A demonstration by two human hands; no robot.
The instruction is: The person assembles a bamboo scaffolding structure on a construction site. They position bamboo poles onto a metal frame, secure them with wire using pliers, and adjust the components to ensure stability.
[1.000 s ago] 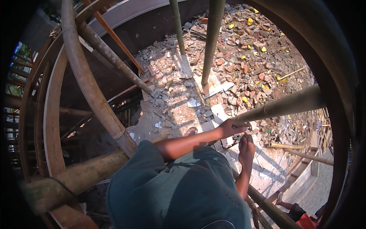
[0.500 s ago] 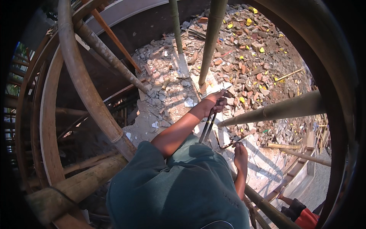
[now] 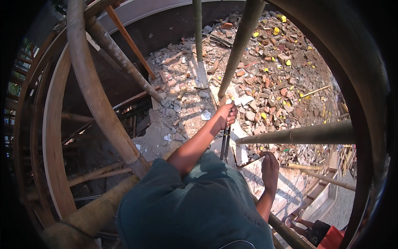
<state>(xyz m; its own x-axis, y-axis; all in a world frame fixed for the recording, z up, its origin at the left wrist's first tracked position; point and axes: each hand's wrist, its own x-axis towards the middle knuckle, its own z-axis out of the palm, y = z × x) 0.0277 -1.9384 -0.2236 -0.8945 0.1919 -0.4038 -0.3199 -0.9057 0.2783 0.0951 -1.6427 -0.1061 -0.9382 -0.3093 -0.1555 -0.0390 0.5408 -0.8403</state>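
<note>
My left hand (image 3: 228,115), stretched out in front of my body, is closed round a dark tool with two long slender legs (image 3: 225,143). The legs hang down toward my lap, close together; the tool's other end is hidden by the fingers. To the right, my right hand (image 3: 270,167) is bent at the wrist with its fingers pinched together. A thin dark strand (image 3: 252,160), like a piece of wire, runs from its fingertips toward the left. Beneath both hands lies pale, rubble-strewn ground.
Bamboo poles surround me: a thick one (image 3: 298,135) on the right, an upright one (image 3: 239,45) ahead and a curved one (image 3: 93,87) on the left. Broken bricks (image 3: 282,83) cover the ground beyond. At the lower right is another person's red clothing (image 3: 331,238).
My left hand has drawn slightly back and left, and the tool's legs hang straighter and closer together. My right hand has shifted a little right and turned. The other person's legs show more.
</note>
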